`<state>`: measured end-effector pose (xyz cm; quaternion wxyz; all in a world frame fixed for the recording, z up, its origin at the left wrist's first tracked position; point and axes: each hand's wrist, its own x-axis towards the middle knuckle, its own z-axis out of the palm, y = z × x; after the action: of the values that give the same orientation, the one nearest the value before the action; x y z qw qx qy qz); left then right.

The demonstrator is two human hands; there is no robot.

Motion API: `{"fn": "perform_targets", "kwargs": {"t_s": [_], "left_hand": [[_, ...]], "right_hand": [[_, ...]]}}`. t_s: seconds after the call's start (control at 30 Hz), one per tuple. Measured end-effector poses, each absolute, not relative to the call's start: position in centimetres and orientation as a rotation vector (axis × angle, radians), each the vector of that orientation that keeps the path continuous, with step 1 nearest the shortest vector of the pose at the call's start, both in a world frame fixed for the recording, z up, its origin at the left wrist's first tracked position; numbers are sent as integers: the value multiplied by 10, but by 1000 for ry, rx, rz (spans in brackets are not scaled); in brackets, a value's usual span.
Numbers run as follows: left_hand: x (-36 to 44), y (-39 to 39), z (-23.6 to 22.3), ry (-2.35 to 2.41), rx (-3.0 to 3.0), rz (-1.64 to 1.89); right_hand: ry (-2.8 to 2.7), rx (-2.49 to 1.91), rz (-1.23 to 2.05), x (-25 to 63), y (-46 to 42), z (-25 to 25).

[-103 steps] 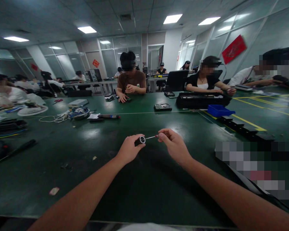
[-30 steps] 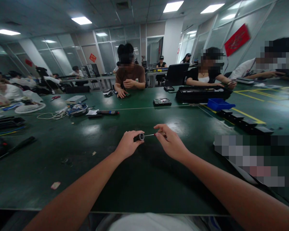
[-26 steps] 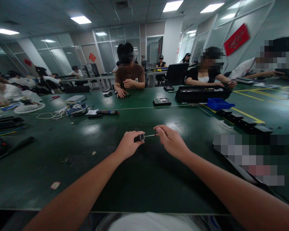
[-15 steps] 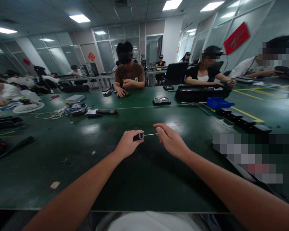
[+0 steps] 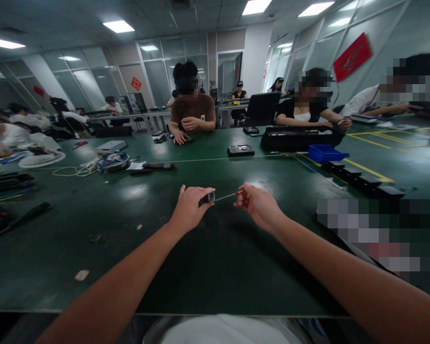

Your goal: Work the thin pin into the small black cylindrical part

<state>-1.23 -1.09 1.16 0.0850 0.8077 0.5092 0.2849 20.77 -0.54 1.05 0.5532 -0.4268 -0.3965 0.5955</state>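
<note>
My left hand (image 5: 189,208) is closed around a small black cylinder (image 5: 209,197) with a silver ring at its open end, held just above the green table (image 5: 208,267). My right hand (image 5: 258,204) pinches a thin screwdriver (image 5: 228,195) by its red-tipped handle. The metal shaft runs leftward, and its tip meets the cylinder's open end. Both forearms reach forward from the bottom of the view over the table's middle.
A blurred patch hides things at the right. Black trays (image 5: 361,182) and a blue bin (image 5: 325,153) lie right of centre. A hard drive (image 5: 241,151) lies ahead, cables and tools (image 5: 111,165) far left. Several people sit across the table.
Both hands have risen slightly and the right hand's grip has shifted, so the screwdriver now slopes up toward its handle. The shaft's tip stays at the cylinder's end.
</note>
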Motion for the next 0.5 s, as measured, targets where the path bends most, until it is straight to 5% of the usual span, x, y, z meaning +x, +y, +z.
{"fn": "perform_targets", "kwargs": {"t_s": [0.5], "left_hand": [[-14, -8, 5, 1518, 2349, 709]], "right_hand": [[-1299, -1045, 1062, 207, -6, 4]]}}
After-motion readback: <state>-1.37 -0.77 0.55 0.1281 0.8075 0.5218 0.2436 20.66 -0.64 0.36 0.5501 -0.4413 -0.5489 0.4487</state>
